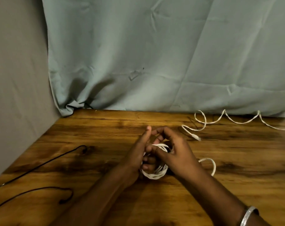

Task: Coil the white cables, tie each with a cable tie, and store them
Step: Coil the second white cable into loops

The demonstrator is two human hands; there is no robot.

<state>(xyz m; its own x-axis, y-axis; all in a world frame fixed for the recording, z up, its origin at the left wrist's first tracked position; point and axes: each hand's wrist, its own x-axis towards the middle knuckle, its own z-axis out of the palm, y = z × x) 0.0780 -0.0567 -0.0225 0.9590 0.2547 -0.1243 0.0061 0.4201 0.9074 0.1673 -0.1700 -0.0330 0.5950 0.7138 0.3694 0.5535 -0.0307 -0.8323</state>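
A white cable coil (154, 174) sits between both hands over the middle of the wooden table (236, 185). My left hand (139, 152) holds the coil, with fingers curled through its loops and the thumb pointing up. My right hand (174, 150) grips the coil's upper side, fingers bent over the strands. A loose loop of the same cable (211, 162) trails off to the right of my right wrist. A second white cable (228, 119) lies uncoiled in zigzags along the table's back edge, its plug end (196, 137) pointing toward my hands.
Two thin black cords (45, 162) run across the table's left part. A grey-green cloth (154, 54) hangs behind the table and a grey wall (16, 79) closes the left side. My right wrist wears a silver bangle (247, 216).
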